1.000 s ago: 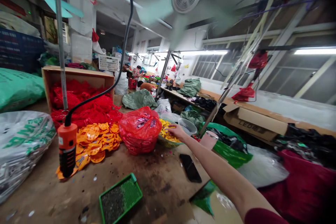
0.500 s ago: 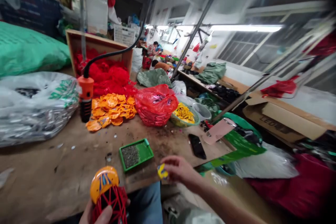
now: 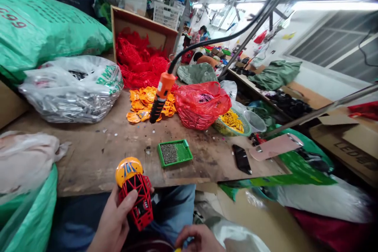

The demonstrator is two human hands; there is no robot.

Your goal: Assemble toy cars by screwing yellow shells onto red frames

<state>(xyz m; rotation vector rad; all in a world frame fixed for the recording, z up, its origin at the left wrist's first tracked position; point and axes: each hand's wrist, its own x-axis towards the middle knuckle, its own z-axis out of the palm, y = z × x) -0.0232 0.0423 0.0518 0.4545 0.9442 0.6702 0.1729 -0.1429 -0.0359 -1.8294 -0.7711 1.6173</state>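
Head view: L hand grips red toy frame w/ orange cap, thumb across frame, above lap at near edge of stained brown worktable. R hand, lower & to the R, partly cut off by bottom edge, has fingers curled on yellow piece, mostly hidden. Just beyond L fingers, slightly R: green tray w/ small grey bits; farther out, electric screwdriver on black cable, orange pieces behind it, red bag to their R. Beyond R fingers, to the R: black phone, nr. pink tumbler. Far L of fingers: clear bag & green sack. Bkgd., well past both hands: red heap in open box, people at work under strip lights, barred window at R.
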